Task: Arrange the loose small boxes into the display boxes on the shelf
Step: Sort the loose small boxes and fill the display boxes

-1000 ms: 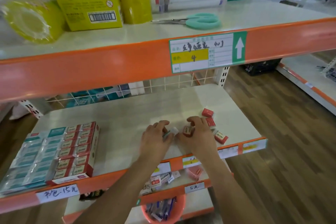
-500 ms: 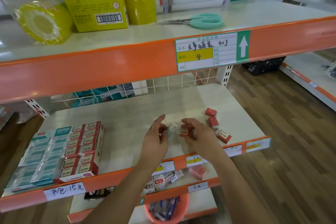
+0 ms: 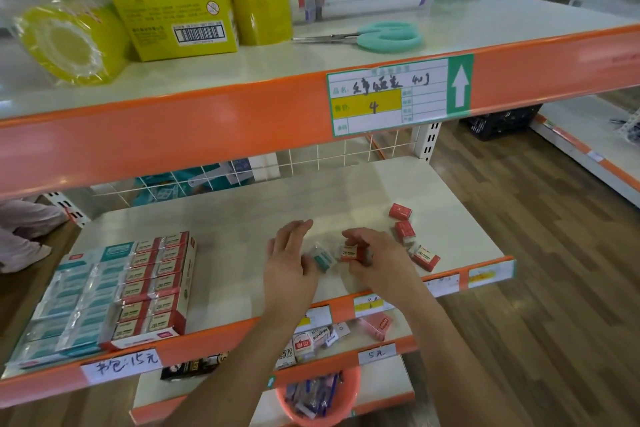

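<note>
Left hand: our left hand [image 3: 289,262] hovers over the middle shelf [image 3: 242,215], thumb curled against a small teal box [image 3: 323,259], the other fingers spread and nearly straight.
Right hand: our right hand [image 3: 375,258] pinches a small red box [image 3: 350,252] between thumb and curled fingers; its pale face is printed "2B".
Loose boxes: we see three more red boxes on the shelf to the right of the right hand, the farthest [image 3: 400,211] and the middle one [image 3: 405,230] near each other, the nearest [image 3: 425,256] just beside the wrist and close to the front edge.
Display boxes: the red display box [image 3: 152,291] lies at the shelf's left front, filled with rows of red-and-cream boxes; the teal display box [image 3: 74,298] touches its left side.
Edges: we note the orange front lip [image 3: 228,336] directly under both wrists, and the orange beam of the upper shelf [image 3: 207,128] overhead.
Open room: bare shelf surface lies between the hands and the red display box.
</note>
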### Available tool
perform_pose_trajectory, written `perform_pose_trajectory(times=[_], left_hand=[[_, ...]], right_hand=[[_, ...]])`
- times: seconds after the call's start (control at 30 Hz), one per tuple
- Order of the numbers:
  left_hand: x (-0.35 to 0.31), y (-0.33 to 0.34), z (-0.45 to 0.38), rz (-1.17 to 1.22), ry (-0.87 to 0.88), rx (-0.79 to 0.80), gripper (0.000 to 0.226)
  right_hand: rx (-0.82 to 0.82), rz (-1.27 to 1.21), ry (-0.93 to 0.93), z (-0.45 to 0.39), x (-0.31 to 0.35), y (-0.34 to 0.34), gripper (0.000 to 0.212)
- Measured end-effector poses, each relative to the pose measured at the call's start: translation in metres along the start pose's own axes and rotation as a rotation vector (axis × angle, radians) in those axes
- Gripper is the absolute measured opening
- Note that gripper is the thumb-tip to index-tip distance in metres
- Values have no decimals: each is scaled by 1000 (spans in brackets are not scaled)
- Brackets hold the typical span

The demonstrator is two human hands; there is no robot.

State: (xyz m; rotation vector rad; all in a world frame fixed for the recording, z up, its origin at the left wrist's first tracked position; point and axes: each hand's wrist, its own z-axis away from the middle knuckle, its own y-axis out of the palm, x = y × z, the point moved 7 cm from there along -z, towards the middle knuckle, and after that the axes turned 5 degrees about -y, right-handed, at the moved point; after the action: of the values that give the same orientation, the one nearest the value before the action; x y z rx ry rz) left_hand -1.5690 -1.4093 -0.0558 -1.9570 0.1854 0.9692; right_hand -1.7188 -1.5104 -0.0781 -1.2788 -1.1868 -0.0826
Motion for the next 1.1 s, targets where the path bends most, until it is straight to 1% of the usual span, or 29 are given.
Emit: perform_pose_trajectory(times=[0.07, 0.13, 0.27, 0.43, 0.57, 0.8, 0.97, 1.1], left_hand=[[0, 8, -1, -115, 14, 75, 58], [-1, 14, 0, -181, 15, 142, 55], [-3, 8, 3, -223, 2, 131, 49], [0, -9, 9, -227, 34, 190, 47], [9, -47, 8, -180, 32, 125, 50], [45, -133, 16, -210, 19, 41, 43], [84, -186, 22, -291, -56, -28, 42], [120, -222, 29, -295, -136, -54, 37]], right_hand=[[0, -5, 2, 1, 1, -1, 55], [-7, 7, -5, 1, 3, -2, 54], [-29, 48, -27, 1, 7, -4, 45], [-84, 14, -20, 1, 18, -7, 36], [-73, 62, -80, -1, 44, 2, 34], [-6, 29, -185, -11, 123, 47, 31], [71, 3, -226, -13, 169, 87, 29], [148, -14, -236, -16, 200, 119, 27]])
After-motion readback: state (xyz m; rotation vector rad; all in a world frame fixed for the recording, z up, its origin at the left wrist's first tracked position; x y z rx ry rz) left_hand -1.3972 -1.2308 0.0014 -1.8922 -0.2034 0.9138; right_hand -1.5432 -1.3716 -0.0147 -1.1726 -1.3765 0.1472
